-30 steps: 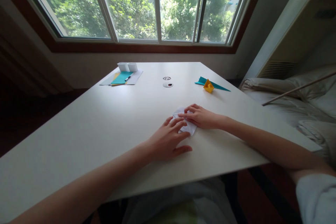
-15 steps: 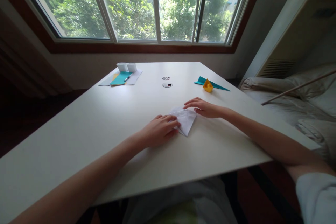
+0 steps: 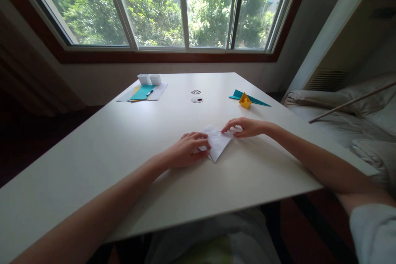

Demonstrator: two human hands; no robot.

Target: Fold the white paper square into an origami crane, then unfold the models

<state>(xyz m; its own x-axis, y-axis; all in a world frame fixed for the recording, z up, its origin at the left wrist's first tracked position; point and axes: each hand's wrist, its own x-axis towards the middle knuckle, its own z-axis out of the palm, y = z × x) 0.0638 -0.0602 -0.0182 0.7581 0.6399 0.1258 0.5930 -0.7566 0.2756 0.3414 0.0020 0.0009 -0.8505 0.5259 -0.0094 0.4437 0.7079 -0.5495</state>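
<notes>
Folded white paper (image 3: 219,145), one: on the surface (image 3: 173,202), between left hand (image 3: 189,149) and right hand (image 3: 244,128), one corner pointing near; long axis unclear, partly covered. Left hand: unclenched, resting over left part, overlapping more. Right hand: curled at far right edge; pinching or not, cannot tell.

folded white paper (image 3: 219,144) lies on the table (image 3: 148,132).

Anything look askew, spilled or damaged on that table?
Nothing looks spilled; the folded white paper shows no visible tear. Only the far-left loose sheets sit askew, edges fanned unevenly, with a pen on top.
</notes>
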